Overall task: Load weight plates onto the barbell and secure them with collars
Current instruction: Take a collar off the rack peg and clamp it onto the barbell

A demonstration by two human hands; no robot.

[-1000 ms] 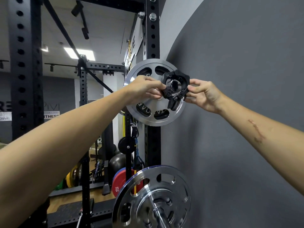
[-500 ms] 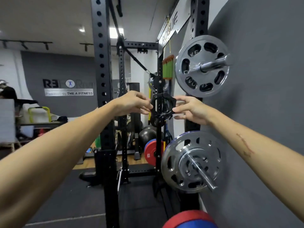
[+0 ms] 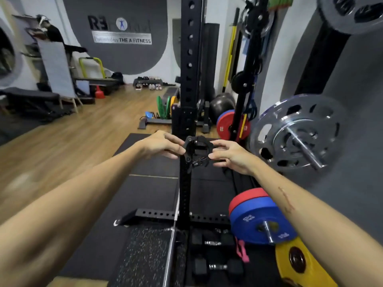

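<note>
A black clamp collar (image 3: 196, 151) hangs in mid-air in front of a black rack upright (image 3: 187, 83), held from both sides. My left hand (image 3: 160, 145) pinches its left edge with fingertips. My right hand (image 3: 230, 156) pinches its right edge. A silver plate (image 3: 298, 133) sits on a storage peg at the right, against the grey wall. Lower down, a blue plate (image 3: 259, 222) with a red plate (image 3: 245, 196) behind it rests on another peg, beside a yellow plate (image 3: 300, 264). No barbell sleeve is visible near the collar.
Another silver plate (image 3: 352, 13) hangs at the top right. Dumbbells (image 3: 215, 266) lie on the black mat below. A red plate (image 3: 226, 125) and dark balls (image 3: 221, 104) sit behind the rack. Wooden floor (image 3: 72, 146) stretches left toward benches.
The collar came off the upper peg with the silver plate and has travelled down and left in both hands. My view has dropped toward the floor.
</note>
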